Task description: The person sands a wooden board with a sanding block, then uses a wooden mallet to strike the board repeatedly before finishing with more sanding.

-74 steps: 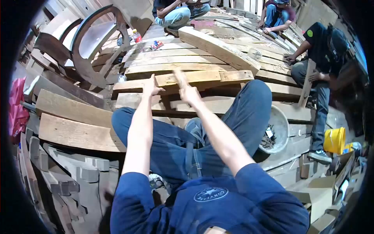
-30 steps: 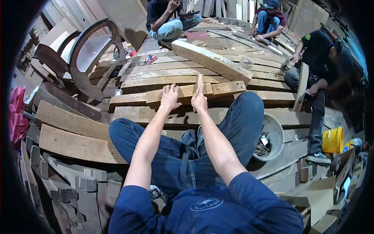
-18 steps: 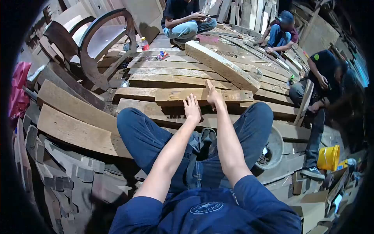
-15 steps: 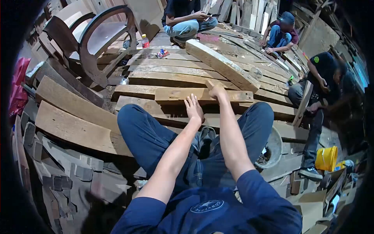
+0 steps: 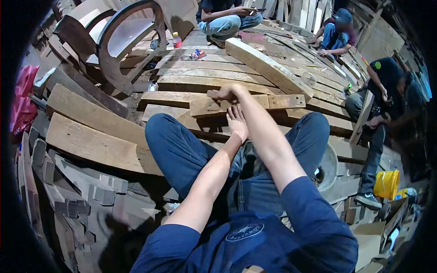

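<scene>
A short wooden beam (image 5: 287,101) lies crosswise in front of my knees, with a dark hole near its right end. My left hand (image 5: 237,122) rests against its near edge, fingers stretched out and lying flat. Above the beam's left half, my right hand (image 5: 227,92) is closed round a small flat brown piece (image 5: 212,94), whose end sticks out to the left; its kind is not clear. My right forearm crosses over the left fingertips and hides part of the beam.
Wooden slats (image 5: 200,84) spread out ahead, with a thick beam (image 5: 268,68) lying across them. Curved planks (image 5: 91,141) lie at left, near a wooden chair (image 5: 109,50). A bottle (image 5: 177,41) stands behind. Several people crouch or sit around; a yellow bucket (image 5: 386,184) is at right.
My right hand has slid left along the beam with the small brown piece, so my forearm now crosses above my left hand. The whole view has shifted slightly.
</scene>
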A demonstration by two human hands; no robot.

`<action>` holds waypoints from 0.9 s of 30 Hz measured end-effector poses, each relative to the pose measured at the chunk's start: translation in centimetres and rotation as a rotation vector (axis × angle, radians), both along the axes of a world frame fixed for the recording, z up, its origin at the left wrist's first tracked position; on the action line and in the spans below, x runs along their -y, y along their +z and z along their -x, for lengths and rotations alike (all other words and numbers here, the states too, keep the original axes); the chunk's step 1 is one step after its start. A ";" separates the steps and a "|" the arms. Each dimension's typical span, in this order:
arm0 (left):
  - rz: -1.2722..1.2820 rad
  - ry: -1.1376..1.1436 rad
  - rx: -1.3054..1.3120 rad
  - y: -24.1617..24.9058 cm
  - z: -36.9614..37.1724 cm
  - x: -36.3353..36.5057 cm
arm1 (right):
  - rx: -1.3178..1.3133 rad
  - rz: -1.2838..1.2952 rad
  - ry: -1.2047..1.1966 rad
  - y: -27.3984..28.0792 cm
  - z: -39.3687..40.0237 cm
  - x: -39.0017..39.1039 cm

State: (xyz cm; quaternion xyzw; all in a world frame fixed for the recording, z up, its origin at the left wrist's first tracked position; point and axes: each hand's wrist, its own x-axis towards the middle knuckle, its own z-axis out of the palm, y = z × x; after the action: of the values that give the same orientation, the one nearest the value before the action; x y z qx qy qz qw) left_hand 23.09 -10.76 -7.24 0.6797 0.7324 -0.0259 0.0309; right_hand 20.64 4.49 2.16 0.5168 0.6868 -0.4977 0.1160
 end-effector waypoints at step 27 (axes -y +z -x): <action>-0.009 -0.027 0.630 0.3 2.5 -0.7 | 0.325 -0.626 -0.033 3.5 -0.3 7.3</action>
State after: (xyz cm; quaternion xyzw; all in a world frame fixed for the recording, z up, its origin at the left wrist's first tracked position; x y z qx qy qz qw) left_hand 20.64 -10.09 -6.95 0.6642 0.6777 0.1889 0.2528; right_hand 20.92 -2.82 5.69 0.6107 0.7703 -0.1762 0.0517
